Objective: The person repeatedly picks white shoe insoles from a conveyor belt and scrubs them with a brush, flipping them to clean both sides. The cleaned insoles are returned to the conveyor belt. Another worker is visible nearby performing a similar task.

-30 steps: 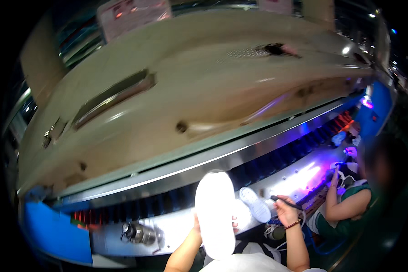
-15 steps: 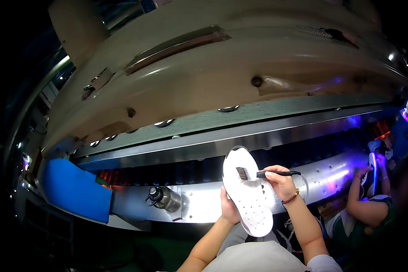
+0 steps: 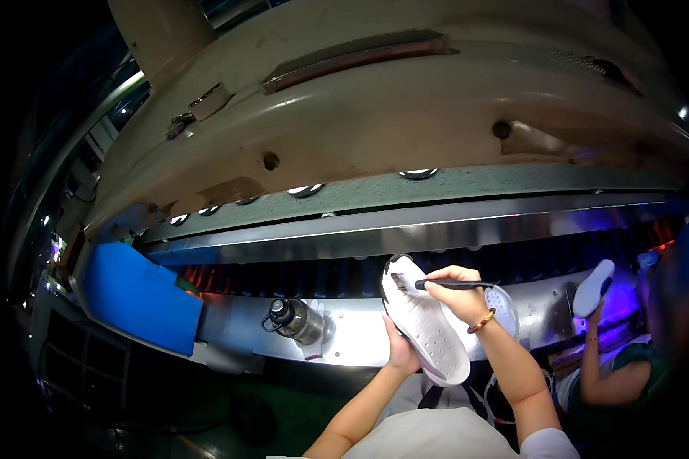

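A thin black brush (image 3: 445, 284) is pinched in the closed right hand (image 3: 458, 295), bristle tip touching the toe end of a white shoe sole (image 3: 425, 329). The sole is gripped from beneath by the left hand (image 3: 400, 350), fingers curled shut on it, tread side up. Just left, 1 metal bottle (image 3: 297, 320) lies on the steel ledge (image 3: 352, 336). At far right, another sole (image 3: 594, 288) is held up by a co-worker's hand.

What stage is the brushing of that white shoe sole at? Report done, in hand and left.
Done: cannot be told; no coat shows on the white shoe sole.
In hand: the left hand holds the sole from beneath, tread up, while the right hand sets the thin black brush against its far end.
Left: the middle and near end, not under the brush, look bare.
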`<state>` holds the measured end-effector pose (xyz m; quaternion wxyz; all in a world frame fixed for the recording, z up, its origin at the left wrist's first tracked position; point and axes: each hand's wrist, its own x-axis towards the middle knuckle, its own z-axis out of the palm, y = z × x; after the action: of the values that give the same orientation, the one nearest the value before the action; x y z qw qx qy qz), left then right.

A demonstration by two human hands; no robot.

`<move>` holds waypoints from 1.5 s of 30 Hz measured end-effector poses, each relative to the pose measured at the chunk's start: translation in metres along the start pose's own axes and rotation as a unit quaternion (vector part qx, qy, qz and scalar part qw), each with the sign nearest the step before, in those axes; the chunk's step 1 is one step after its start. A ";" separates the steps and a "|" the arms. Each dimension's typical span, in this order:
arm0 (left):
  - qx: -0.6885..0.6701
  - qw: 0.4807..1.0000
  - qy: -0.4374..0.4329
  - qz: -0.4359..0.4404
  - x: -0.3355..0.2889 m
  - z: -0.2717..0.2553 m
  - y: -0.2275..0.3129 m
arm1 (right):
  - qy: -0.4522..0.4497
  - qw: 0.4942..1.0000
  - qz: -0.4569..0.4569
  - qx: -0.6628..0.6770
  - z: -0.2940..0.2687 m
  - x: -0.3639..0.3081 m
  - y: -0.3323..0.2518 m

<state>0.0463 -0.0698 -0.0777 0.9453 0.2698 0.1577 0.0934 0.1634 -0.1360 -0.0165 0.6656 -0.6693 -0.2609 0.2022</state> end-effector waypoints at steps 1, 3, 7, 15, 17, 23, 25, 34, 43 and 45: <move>-0.003 1.000 0.006 0.009 0.002 -0.002 -0.002 | -0.004 0.999 -0.029 -0.019 0.006 -0.002 0.002; 0.002 0.999 0.028 0.025 0.006 -0.007 -0.005 | -0.005 0.995 -0.060 -0.082 0.018 -0.010 0.000; 0.015 0.996 0.073 0.044 0.008 -0.014 0.002 | -0.005 0.965 -0.188 -0.184 0.021 -0.031 -0.004; 0.015 1.000 0.000 -0.003 0.007 -0.021 0.035 | -0.213 0.965 -0.006 -0.153 -0.031 -0.082 -0.014; -0.015 0.998 -0.030 -0.046 0.003 -0.007 0.031 | -0.136 0.985 -0.052 -0.095 -0.039 -0.064 -0.028; -0.010 0.991 -0.086 -0.106 -0.001 0.033 0.022 | -0.064 0.982 -0.158 -0.077 -0.032 -0.041 -0.039; -0.215 0.938 -0.247 -0.113 0.005 0.033 0.026 | -0.155 0.967 -0.170 -0.108 -0.027 -0.061 -0.059; 0.032 0.995 -0.090 -0.020 0.008 0.044 0.024 | -0.198 0.960 -0.192 -0.049 -0.049 -0.067 -0.052; -0.038 0.973 -0.225 0.014 0.030 0.051 0.030 | -0.248 0.951 -0.182 0.009 -0.071 -0.071 -0.048; -0.023 0.972 -0.231 0.042 0.033 0.053 0.033 | -0.182 0.973 -0.127 0.058 -0.079 -0.072 -0.042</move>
<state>0.0930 -0.0589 -0.0252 0.9573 0.2687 -0.0789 0.0712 0.1525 -0.2437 0.0227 0.6648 -0.5432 -0.4482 0.2492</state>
